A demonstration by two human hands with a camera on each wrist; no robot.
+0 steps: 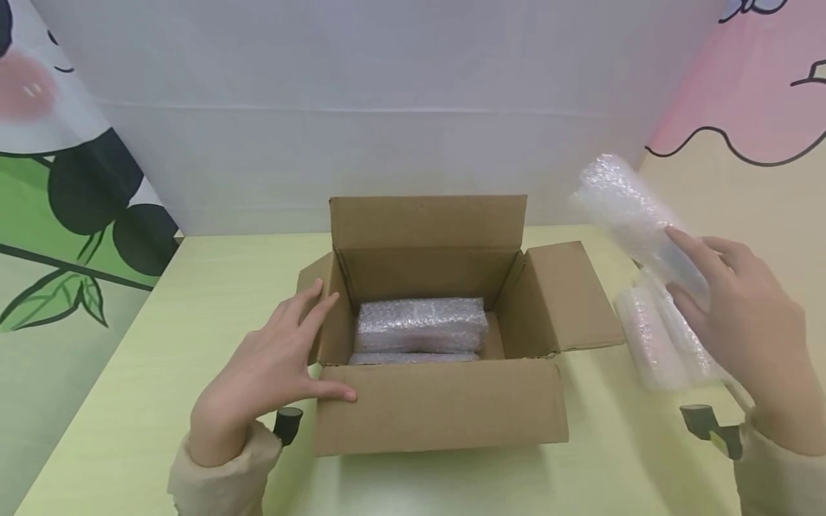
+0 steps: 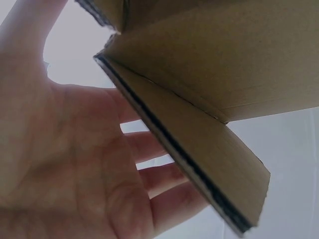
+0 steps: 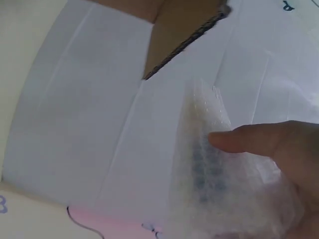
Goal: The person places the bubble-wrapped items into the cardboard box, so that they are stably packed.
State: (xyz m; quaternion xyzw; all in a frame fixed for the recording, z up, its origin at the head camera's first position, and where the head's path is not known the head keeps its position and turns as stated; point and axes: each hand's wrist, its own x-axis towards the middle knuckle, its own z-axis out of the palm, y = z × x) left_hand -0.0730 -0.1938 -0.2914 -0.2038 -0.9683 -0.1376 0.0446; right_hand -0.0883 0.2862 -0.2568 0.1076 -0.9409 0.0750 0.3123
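An open cardboard box (image 1: 442, 408) stands on the table, its flaps folded outward. Inside it lie bubble-wrapped packages (image 1: 422, 322). My left hand (image 1: 264, 365) rests at the box's left corner, thumb on the front flap and outstretched fingers by the left flap (image 2: 184, 144); the left wrist view shows its palm (image 2: 70, 164) facing that flap. To the right of the box, my right hand (image 1: 742, 308) grips a bubble-wrapped package (image 1: 626, 193) in the air, tilted. In the right wrist view the thumb presses on this wrapped package (image 3: 209, 174); dark shapes show faintly through the wrap.
More bubble-wrapped rolls (image 1: 652, 340) lie on the table right of the box, below my right hand. The right flap (image 1: 574, 297) sticks out toward them. A pale wall covering (image 1: 426, 143) rises behind the yellowish table (image 1: 213, 287).
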